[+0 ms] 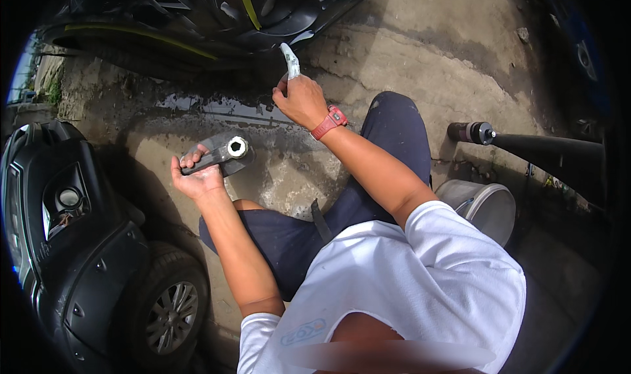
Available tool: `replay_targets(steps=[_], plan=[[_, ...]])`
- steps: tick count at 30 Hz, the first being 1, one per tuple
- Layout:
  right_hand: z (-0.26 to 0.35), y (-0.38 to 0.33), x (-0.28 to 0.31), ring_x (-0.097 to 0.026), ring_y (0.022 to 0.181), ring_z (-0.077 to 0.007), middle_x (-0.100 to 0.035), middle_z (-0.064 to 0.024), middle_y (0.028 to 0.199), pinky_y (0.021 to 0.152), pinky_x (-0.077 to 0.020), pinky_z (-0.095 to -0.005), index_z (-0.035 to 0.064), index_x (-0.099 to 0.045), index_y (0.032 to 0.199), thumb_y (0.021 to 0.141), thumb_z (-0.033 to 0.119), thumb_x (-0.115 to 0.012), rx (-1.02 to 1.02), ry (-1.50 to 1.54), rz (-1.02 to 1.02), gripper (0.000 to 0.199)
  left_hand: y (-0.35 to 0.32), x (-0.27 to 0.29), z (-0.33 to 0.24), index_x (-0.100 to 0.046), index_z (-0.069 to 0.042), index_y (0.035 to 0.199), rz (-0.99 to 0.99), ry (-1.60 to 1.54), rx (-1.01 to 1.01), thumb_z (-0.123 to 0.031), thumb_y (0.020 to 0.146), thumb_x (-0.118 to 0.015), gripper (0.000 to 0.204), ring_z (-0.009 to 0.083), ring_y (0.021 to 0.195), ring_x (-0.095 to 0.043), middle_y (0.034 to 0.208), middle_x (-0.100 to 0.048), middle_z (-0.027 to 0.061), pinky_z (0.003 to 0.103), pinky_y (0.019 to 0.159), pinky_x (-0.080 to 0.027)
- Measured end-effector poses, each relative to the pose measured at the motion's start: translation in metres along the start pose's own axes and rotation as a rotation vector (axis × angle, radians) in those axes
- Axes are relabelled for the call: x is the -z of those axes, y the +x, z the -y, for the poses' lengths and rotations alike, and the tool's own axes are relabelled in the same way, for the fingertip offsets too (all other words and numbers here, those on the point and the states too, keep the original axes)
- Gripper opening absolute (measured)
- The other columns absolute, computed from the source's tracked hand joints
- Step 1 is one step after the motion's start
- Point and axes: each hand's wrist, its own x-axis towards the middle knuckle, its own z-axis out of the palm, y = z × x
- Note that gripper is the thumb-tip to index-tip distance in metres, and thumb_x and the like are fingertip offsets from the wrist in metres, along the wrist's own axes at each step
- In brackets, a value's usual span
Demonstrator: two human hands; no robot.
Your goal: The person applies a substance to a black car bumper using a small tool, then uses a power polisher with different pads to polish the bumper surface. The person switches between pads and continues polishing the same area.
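Observation:
In my left hand [200,177] is a dark, flat tool with a long handle [205,162]. Its round end carries a white ring [236,147] around a black centre, and my fingers curl over the handle. My right hand [303,101], with a red watch [330,122] on its wrist, is raised toward a black car body part [263,19]. A narrow whitish cloth-like piece [290,63] sticks out from its fingers, its tip close to the part's lower edge. Whether it is held or wrapped around a finger is unclear.
At the left stands a dark car with a front wheel [171,315]. A pale bucket [490,210] is at my right, below a dark pole-like object [545,147] with a round end. The concrete ground [420,58] is stained, with a wet strip [217,108] ahead.

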Motion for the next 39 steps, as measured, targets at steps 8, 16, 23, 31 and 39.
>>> replay_targets(steps=[8, 16, 23, 31, 39], plan=[[-0.103, 0.122, 0.100, -0.076, 0.083, -0.0427, -0.076, -0.0270, 0.085, 0.084, -0.0597, -0.0519, -0.0062, -0.075, 0.101, 0.091, 0.030, -0.070, -0.215, -0.120, -0.186, 0.038, -0.001, 0.001, 0.001, -0.044, -0.015, 0.080, -0.014, 0.011, -0.027, -0.025, 0.108, -0.056, 0.033, 0.0224, 0.071, -0.050, 0.071, -0.044, 0.0017, 0.050, 0.098, -0.053], [-0.100, 0.095, 0.100, -0.074, 0.099, -0.0486, -0.075, -0.0326, 0.098, 0.094, -0.0576, -0.0550, -0.0106, -0.072, 0.104, 0.091, 0.032, -0.071, -0.104, -0.300, 0.019, 0.045, -0.004, 0.001, -0.007, -0.045, -0.016, 0.079, -0.117, 0.033, -0.084, -0.026, 0.109, -0.057, 0.034, 0.0215, 0.070, -0.050, 0.071, -0.045, 0.0008, 0.047, 0.096, -0.052], [-0.160, 0.209, 0.155, -0.074, 0.078, -0.0274, -0.082, -0.0172, 0.111, 0.067, -0.0593, -0.0386, 0.0061, -0.034, 0.165, 0.099, 0.020, -0.068, -0.542, 0.295, -0.075, 0.076, -0.014, 0.004, -0.015, -0.046, -0.016, 0.080, -0.086, 0.030, -0.085, -0.027, 0.110, -0.058, 0.034, 0.0213, 0.071, -0.050, 0.071, -0.046, 0.0007, 0.047, 0.094, -0.052], [-0.147, 0.146, 0.117, -0.078, 0.072, -0.0337, -0.079, -0.0229, 0.090, 0.068, -0.0601, -0.0451, -0.0030, -0.042, 0.148, 0.094, 0.017, -0.069, -0.361, 0.127, -0.043, 0.064, -0.014, 0.005, -0.016, -0.045, -0.016, 0.079, -0.142, 0.027, -0.097, -0.028, 0.109, -0.057, 0.035, 0.0211, 0.071, -0.050, 0.073, -0.045, 0.0003, 0.047, 0.095, -0.052], [-0.012, 0.003, 0.006, -0.074, 0.095, -0.0495, -0.074, -0.0272, 0.106, 0.086, -0.0577, -0.0595, -0.0029, -0.075, 0.103, 0.096, 0.025, -0.067, 0.082, -0.144, -0.010, 0.030, -0.006, -0.003, -0.005, -0.044, -0.017, 0.078, -0.180, 0.006, -0.109, -0.028, 0.107, -0.057, 0.034, 0.0205, 0.070, -0.049, 0.070, -0.044, 0.0002, 0.045, 0.094, -0.051]])
